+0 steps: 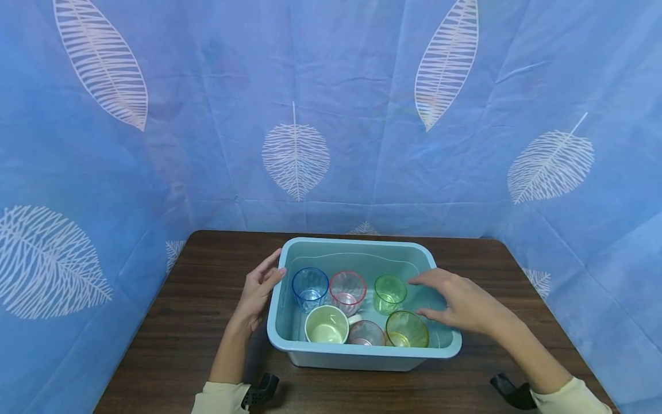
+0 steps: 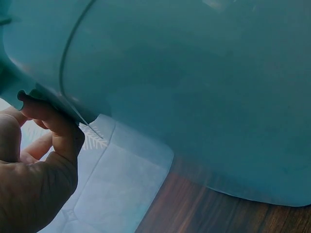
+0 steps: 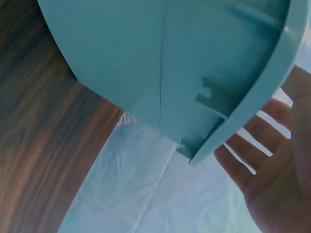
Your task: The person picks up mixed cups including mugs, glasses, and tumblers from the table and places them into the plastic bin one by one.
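A light blue plastic tub [image 1: 357,361] holds several cups. At its left rim my left hand [image 1: 258,293] grips the edge, thumb on top; in the left wrist view that hand [image 2: 46,167] has its fingers bent at the underside of the rim. My right hand [image 1: 460,302] reaches over the right rim, fingers spread and holding nothing, near a green cup [image 1: 390,305] and a yellow cup [image 1: 407,330]. Further left are a blue-rimmed cup [image 1: 310,296], a pink-rimmed cup [image 1: 348,299], a pale green mug [image 1: 327,328] and a pinkish clear cup [image 1: 367,334].
The tub stands on a dark wooden table [image 1: 207,299]. A blue cloth [image 1: 351,144] with white leaf prints hangs behind it and at both sides. A black wrist strap [image 1: 261,391] is on the left wrist, and another black band [image 1: 512,392] on the right.
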Motion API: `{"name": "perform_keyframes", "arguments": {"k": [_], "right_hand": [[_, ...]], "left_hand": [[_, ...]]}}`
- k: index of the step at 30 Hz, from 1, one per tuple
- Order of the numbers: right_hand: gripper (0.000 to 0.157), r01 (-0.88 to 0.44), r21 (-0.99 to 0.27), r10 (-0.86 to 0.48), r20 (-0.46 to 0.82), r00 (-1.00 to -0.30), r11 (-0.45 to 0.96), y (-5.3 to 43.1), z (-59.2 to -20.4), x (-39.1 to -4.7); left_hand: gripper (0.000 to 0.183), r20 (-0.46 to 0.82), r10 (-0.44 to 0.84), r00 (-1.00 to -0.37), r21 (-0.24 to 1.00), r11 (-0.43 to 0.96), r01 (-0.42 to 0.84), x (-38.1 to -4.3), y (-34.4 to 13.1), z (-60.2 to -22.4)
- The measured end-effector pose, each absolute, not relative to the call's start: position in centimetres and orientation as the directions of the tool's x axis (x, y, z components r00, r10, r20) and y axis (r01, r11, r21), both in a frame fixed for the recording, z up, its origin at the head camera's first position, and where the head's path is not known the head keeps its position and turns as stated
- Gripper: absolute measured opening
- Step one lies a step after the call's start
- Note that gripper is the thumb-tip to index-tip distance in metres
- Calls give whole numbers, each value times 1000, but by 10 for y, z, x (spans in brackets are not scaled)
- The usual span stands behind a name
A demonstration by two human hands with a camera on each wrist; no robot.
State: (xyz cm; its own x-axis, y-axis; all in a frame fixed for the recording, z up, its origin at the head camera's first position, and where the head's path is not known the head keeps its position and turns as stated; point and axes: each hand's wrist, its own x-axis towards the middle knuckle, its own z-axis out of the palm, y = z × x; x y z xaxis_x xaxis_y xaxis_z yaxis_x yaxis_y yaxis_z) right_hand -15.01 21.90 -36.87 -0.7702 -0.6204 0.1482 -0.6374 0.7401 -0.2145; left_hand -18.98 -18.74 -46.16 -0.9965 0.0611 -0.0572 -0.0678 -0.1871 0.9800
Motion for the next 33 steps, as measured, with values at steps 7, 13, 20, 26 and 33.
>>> {"name": "perform_keyframes", "arguments": {"k": [7, 13, 20, 26, 33], "right_hand": [[42, -679, -263, -573, 380, -726, 685, 233, -370, -150], [43, -639, -280, -453, 509, -732, 717, 248, -371, -147], [38, -536, -284, -310, 569, -761, 795, 270, -385, -144], [31, -463, -294, -243, 557, -794, 836, 283, -406, -143], [28, -400, -317, -199, 513, -835, 860, 291, -424, -145]], "left_hand": [[56, -56, 59, -997, 983, -173, -66, -188, -192, -461], [55, -59, 48, -997, 986, -156, -66, -187, -195, -461], [54, -50, 36, -998, 992, -111, -54, -184, -196, -461], [53, 0, 17, -1000, 1000, 30, 0, -180, -198, -459], [51, 50, -9, -999, 989, 136, 49, -179, -200, -461]]}}
